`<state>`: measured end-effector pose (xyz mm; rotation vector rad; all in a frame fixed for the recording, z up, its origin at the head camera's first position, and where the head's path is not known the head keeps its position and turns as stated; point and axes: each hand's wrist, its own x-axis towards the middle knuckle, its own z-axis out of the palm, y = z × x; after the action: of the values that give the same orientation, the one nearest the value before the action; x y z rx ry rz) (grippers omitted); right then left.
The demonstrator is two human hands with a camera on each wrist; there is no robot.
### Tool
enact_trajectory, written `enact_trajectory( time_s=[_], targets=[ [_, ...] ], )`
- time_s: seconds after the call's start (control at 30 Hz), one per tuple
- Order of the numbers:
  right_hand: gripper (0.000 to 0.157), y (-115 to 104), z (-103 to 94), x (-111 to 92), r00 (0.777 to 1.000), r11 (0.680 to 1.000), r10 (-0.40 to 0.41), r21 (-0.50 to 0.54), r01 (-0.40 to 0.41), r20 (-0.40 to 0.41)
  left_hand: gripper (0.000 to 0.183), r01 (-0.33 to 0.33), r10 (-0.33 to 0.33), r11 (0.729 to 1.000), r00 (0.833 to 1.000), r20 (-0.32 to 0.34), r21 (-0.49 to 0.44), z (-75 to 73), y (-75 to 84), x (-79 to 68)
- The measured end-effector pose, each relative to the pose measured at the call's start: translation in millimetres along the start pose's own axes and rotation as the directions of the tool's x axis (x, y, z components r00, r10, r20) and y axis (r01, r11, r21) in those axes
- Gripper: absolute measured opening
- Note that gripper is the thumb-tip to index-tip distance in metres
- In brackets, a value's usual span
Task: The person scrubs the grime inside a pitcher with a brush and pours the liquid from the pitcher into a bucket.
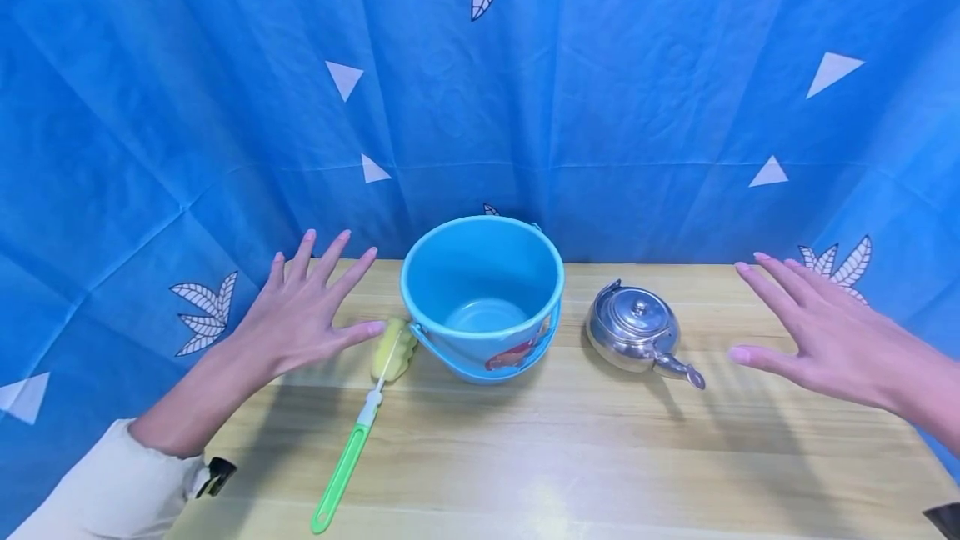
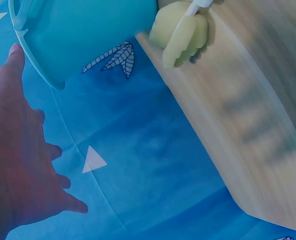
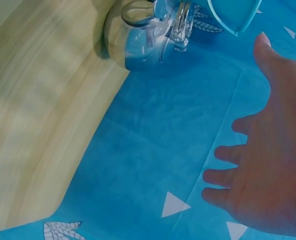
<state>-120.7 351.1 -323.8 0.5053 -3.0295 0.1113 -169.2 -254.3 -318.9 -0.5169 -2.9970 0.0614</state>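
Note:
My left hand hovers over the left side of the table with fingers spread, holding nothing. Just right of its thumb lies a sponge bottle brush, its yellow sponge head toward the back and its green handle toward the front. A light blue bucket stands upright at the back middle, its handle lowered along the front; nothing shows inside it. To its right sits a shiny metal teapot, lid on, spout toward the front right. My right hand is held in the air right of the teapot, fingers extended, holding nothing.
The wooden table is light, with its back edge just behind the bucket. A blue curtain with white triangles and leaf prints hangs behind it and at both sides. The bucket stands between the brush and the teapot.

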Motion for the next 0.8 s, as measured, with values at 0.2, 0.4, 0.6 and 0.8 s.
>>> enact_trajectory(
  time_s=[0.2,0.4,0.6,0.8],
  targets=[
    [0.106,-3,0.9,2,1.000,1.000,-0.006,-0.003,0.006,0.011,0.096,0.000,0.000,1.000,1.000,-0.029,0.010,-0.2,0.7,1.8],
    [0.106,-6,3.0,3,0.999,0.999,-0.037,-0.001,0.037,-0.017,0.095,-0.014,0.015,1.000,0.998,-0.059,0.002,-0.5,3.1,2.0],
    [0.104,-10,5.2,5,0.999,0.999,-0.034,0.010,0.034,-0.004,0.093,-0.024,0.024,1.000,0.997,-0.070,-0.004,-3.7,6.8,2.2],
    [0.103,-12,9.5,5,0.999,0.999,-0.018,0.028,0.017,0.040,0.090,-0.029,0.030,0.999,0.997,-0.069,0.016,-6.4,10.5,4.1]
  ],
)
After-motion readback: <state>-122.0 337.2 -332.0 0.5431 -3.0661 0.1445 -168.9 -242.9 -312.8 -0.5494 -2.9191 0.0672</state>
